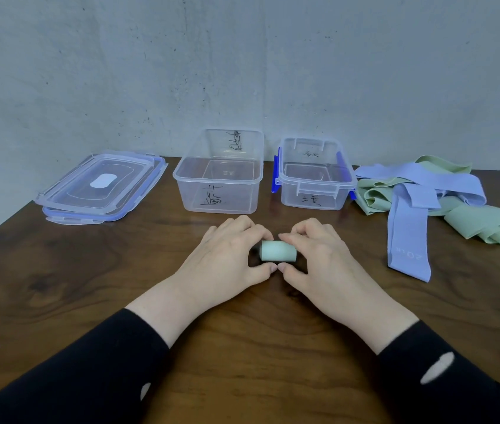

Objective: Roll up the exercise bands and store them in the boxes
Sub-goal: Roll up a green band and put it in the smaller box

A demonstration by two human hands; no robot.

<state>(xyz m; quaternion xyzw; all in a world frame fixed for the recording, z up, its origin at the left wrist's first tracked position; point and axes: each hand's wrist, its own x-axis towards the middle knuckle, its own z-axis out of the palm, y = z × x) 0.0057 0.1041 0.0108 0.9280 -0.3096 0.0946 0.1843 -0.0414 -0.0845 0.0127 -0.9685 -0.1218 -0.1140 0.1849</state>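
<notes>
Tightly rolled pale-green band [277, 251] before two open clear boxes [218, 172].

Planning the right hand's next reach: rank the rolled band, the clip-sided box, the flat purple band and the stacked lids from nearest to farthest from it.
From the right hand:
1. Rolled band, in its fingertips.
2. Flat purple band, just right.
3. Clip-sided box, behind; close to the purple band, a near call.
4. Stacked lids, far left.

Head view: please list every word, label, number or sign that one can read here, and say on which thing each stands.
Purple band: pale print near its end, seen upside down, perhaps "20", not surely readable.
Left box: black handwriting on front and back walls, not legible.
Right box: smaller black handwriting on front and back walls, not legible.
Lids: a white patch, no text visible.
</notes>
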